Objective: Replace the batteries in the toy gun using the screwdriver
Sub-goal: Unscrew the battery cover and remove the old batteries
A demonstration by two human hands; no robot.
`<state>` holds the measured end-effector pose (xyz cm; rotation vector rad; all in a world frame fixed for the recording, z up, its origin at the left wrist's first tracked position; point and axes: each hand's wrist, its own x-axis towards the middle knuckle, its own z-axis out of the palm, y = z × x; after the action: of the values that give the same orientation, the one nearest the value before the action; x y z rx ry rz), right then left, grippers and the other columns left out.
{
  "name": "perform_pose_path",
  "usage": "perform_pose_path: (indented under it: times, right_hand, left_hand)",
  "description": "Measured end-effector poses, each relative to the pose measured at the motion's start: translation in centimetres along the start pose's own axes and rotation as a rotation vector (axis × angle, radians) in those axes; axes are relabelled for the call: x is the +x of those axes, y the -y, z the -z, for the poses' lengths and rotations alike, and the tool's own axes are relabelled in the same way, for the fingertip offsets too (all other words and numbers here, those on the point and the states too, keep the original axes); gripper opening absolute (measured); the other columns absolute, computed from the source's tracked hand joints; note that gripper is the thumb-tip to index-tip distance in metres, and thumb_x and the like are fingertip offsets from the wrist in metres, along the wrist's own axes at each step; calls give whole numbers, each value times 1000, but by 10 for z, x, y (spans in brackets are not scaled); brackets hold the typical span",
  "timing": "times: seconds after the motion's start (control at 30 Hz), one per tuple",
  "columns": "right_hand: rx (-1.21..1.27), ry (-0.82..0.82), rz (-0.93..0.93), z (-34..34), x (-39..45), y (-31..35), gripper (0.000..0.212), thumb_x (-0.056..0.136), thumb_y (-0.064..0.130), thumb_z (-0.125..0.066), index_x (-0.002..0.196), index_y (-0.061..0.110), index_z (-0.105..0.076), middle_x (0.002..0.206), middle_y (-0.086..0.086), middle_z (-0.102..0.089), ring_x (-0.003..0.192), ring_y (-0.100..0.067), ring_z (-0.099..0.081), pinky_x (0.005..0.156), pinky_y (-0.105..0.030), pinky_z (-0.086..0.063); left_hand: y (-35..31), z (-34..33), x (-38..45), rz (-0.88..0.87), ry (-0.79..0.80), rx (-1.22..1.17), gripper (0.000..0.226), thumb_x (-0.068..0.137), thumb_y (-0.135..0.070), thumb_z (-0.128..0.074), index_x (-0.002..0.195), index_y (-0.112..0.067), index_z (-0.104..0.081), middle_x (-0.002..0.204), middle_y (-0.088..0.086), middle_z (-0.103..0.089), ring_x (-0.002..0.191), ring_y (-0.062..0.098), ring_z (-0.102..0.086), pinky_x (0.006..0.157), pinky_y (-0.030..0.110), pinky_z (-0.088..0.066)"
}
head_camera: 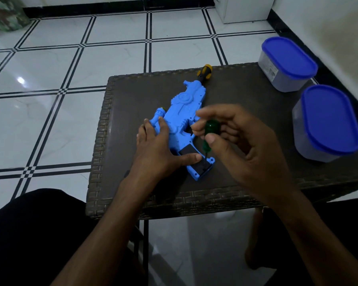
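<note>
Dark wicker-edged table (132,96) on white floor tiles (50,69) lined in black. Blue gun (184,112) flat at centre, black battery cover (196,164) at its near end. Left hand (159,145) pressing flat on gun, fingers straight. Right hand (236,139) pinching green screwdriver (210,131), tip on cover. Second, yellow-black screwdriver (204,71) at 12 o'clock. Two blue-lidded tubs (287,62) at 2 and 3 o'clock; label unreadable.

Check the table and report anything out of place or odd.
Nothing is damaged or spilled. One oddity: a second, yellow-and-black screwdriver lies tucked behind the toy gun, while the right hand already works a green screwdriver at the grip.
</note>
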<state>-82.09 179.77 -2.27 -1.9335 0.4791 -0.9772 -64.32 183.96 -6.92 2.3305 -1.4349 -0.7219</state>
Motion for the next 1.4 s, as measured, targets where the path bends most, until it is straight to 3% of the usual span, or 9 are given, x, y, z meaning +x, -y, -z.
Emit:
perform_pose_path:
  times: [0.2,0.3,0.4,0.5,0.6,0.73,0.97,1.17,1.4]
  right_hand:
    - [-189,-37,97,-1,3,-2,25,83,15,-76,105,8,-69,103,-11,-58,95,-23,-61,82,-32,-52]
    - [-151,-76,103,2,3,-3,22,83,5,-77,104,6,-69,98,-10,-61,91,-21,-64,80,-33,-53]
    - [-34,-55,19,2,1,-2,37,90,-5,-64,125,6,-59,104,-7,-67,101,-18,-68,89,-27,-53]
    - [-17,7,3,3,0,-1,34,93,-10,-51,124,3,-60,115,-8,-68,111,-20,-66,96,-35,-53]
    - [-100,30,61,3,1,-1,26,91,0,-61,116,5,-67,117,-8,-62,113,-18,-61,95,-31,-49]
    - [-161,-61,88,2,3,-3,28,83,8,-76,110,10,-71,98,-10,-56,90,-18,-61,81,-25,-50]
    - [20,18,-5,6,-1,0,31,93,-11,-50,119,2,-62,118,-9,-67,115,-20,-64,98,-37,-52]
    - [-195,-56,95,3,2,1,23,82,8,-77,104,10,-72,98,-13,-56,91,-20,-60,81,-25,-49]
    - [-37,-40,30,6,-1,0,31,89,-14,-57,115,2,-64,116,-6,-68,112,-16,-65,94,-25,-50]
  left_hand:
    - [-2,4,2,19,34,28,136,51,-76,-56,155,-15,7,160,21,14,148,32,15,121,49,-4]
    - [-1,3,1,27,41,15,133,62,-73,-66,154,-17,11,159,19,20,147,30,20,122,47,0]
    - [-1,1,1,15,27,18,133,63,-73,-67,154,-16,11,159,19,20,148,30,19,122,46,0]
    - [-1,1,1,17,26,11,132,63,-72,-68,154,-17,11,159,19,19,148,30,19,122,46,0]
    - [-1,2,1,18,34,-4,134,56,-75,-62,155,-18,8,160,19,17,148,30,18,121,49,-2]
    - [-1,2,0,30,38,-15,133,60,-74,-65,154,-19,10,159,17,21,147,28,21,122,46,1]
    - [-2,2,1,22,23,-16,132,63,-71,-69,154,-18,10,159,18,20,148,29,20,121,44,2]
    - [-1,2,1,23,27,-3,132,61,-72,-65,155,-16,9,160,19,18,148,29,18,122,47,-1]
    - [-2,2,0,26,16,-6,133,62,-71,-69,154,-18,11,159,19,20,148,29,19,122,44,1]
